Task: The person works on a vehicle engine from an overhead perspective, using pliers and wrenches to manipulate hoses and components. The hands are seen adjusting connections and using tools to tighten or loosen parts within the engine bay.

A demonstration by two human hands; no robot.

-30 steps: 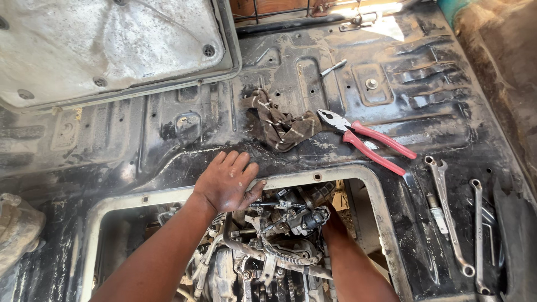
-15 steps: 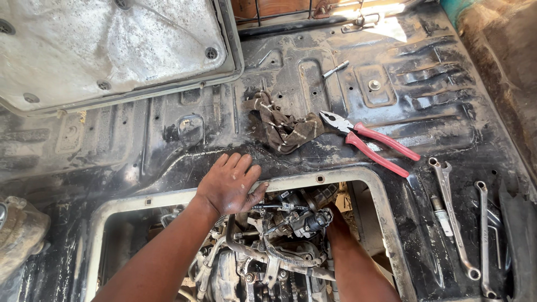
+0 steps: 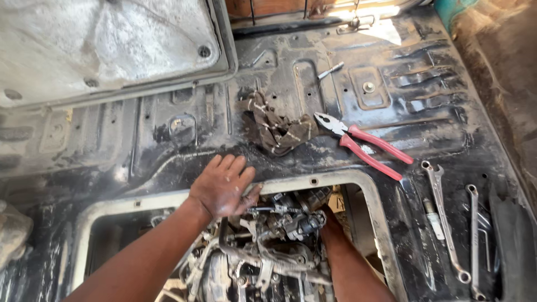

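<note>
My left hand (image 3: 224,187) lies flat, fingers spread, on the dirty black metal floor (image 3: 168,162), at the far rim of a rectangular opening (image 3: 366,190); its thumb hangs over the edge. Below the opening sit greasy engine parts (image 3: 268,240) with hoses and cables. My right forearm (image 3: 349,268) goes down into the opening at its right side. The right hand (image 3: 330,219) is mostly hidden among the parts, so its grip cannot be seen.
A striped brown rag (image 3: 279,128) and red-handled pliers (image 3: 363,142) lie just beyond the opening. Two long wrenches (image 3: 444,223) (image 3: 474,240) and a small plug-like part (image 3: 432,215) lie at the right. A raised grey cover panel (image 3: 106,45) fills the top left.
Both hands have stayed where they were; only the view has drifted slightly.
</note>
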